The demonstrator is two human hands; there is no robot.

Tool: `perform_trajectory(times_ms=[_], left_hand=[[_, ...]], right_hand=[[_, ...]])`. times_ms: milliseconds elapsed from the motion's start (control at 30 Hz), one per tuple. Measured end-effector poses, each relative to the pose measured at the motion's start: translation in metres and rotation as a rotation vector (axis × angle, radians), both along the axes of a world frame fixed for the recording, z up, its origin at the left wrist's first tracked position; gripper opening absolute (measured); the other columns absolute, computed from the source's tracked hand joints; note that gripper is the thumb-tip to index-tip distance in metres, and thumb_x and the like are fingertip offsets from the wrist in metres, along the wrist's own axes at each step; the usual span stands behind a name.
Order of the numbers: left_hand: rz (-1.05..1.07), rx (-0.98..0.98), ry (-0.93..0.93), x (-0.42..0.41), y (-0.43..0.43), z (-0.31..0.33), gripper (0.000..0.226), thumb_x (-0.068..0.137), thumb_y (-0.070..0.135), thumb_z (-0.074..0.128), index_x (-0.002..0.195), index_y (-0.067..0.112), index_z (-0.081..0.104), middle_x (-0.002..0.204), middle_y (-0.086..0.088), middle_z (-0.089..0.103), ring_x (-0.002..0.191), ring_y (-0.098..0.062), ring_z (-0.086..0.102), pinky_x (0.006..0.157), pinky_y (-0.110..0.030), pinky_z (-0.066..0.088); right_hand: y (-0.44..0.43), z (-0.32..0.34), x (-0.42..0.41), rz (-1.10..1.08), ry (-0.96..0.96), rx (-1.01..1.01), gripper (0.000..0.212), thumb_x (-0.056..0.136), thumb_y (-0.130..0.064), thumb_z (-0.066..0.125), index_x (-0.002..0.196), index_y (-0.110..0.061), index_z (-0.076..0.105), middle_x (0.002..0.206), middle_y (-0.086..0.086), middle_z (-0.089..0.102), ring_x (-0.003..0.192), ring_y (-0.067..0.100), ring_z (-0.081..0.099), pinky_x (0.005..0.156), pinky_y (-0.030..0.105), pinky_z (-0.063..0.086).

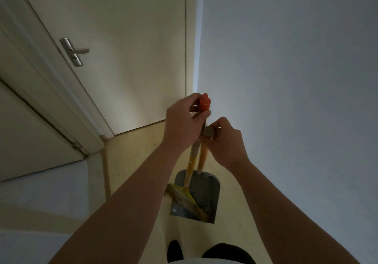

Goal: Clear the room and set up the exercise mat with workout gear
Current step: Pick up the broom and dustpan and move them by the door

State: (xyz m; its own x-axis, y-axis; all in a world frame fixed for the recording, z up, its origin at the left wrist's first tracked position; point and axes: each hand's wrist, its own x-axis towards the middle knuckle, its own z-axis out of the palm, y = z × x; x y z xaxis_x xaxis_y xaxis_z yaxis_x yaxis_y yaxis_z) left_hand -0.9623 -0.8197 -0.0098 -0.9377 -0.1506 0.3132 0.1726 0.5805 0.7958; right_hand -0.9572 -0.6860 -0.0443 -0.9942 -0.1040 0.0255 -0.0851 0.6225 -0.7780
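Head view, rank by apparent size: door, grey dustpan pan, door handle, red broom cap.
1. door
2. grey dustpan pan
3. door handle and red broom cap look close; the cap is nearer the camera, so unranked.

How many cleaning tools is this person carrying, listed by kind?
broom: 1, gripped by the left hand
dustpan: 1, its long handle gripped by the right hand
Total: 2

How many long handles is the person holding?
2: the red-capped broom handle in the left hand; the dustpan handle in the right hand, beside it.
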Motion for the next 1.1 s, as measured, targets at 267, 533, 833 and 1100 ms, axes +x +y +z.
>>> perform_trajectory(times_ms=[267,533,833,1100], left_hand=[[-0.121,-0.036,-0.007,-0.137,0.001,-0.010,0.041,0.087,0.026,0.080,0.127,0.021,0.068,0.114,0.010,0.073,0.099,0.000,0.064,0.089,-0.008,0.041],[-0.175,-0.033,-0.149,-0.278,0.037,-0.032,0.038,0.082,0.021,0.083,0.118,0.023,0.070,0.102,0.018,0.072,0.094,0.001,0.069,0.085,-0.003,0.048],[-0.229,-0.018,-0.340,-0.390,0.062,-0.052,0.030,0.078,0.028,0.087,0.104,0.026,0.073,0.090,0.018,0.074,0.084,0.005,0.069,0.085,-0.016,0.054],[-0.405,-0.049,-0.420,-0.472,0.058,-0.076,0.029,0.077,0.029,0.088,0.101,0.026,0.072,0.089,0.017,0.075,0.083,0.002,0.071,0.089,-0.024,0.057]], right_hand=[[-0.004,-0.019,-0.123,-0.212,-0.026,-0.055,0.032,0.087,-0.041,0.079,0.096,-0.024,0.053,0.079,-0.013,0.067,0.068,0.006,0.066,0.064,0.016,0.051],[0.021,-0.049,-0.247,-0.369,-0.138,-0.143,0.026,0.091,-0.040,0.074,0.086,-0.026,0.053,0.075,-0.010,0.067,0.064,0.011,0.066,0.059,0.016,0.046],[0.047,-0.072,-0.346,-0.396,-0.222,-0.093,0.021,0.092,-0.029,0.071,0.088,-0.023,0.052,0.076,-0.006,0.064,0.068,0.012,0.063,0.057,0.017,0.043],[0.043,-0.096,-0.411,-0.492,-0.279,-0.033,0.019,0.088,-0.027,0.071,0.085,-0.025,0.052,0.076,-0.007,0.064,0.063,0.011,0.060,0.053,0.018,0.047]])
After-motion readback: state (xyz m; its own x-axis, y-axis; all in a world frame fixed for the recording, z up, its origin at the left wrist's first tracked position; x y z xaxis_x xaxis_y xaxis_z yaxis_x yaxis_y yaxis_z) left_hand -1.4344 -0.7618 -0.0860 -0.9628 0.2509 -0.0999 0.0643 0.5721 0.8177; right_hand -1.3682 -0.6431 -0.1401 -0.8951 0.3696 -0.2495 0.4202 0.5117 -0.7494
